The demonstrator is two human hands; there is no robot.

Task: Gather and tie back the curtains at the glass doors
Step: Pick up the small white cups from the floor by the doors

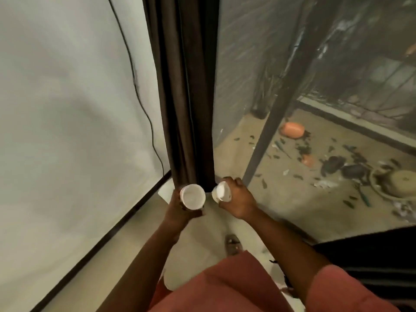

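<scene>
From the head view, the gathered dark curtain (186,97) may spread again if you loosen either white tieback end, since your left hand (180,210) curls around one (193,197) and your right hand (236,199) the other (221,192), with the bundle just beyond your fingertips.

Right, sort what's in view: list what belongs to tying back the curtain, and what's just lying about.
For the job:
- dark curtain, gathered
- white round piece in left hand
- white round piece in right hand

Lying about:
- orange pot tipped over outside
- round basin
- black cable on the wall
</scene>
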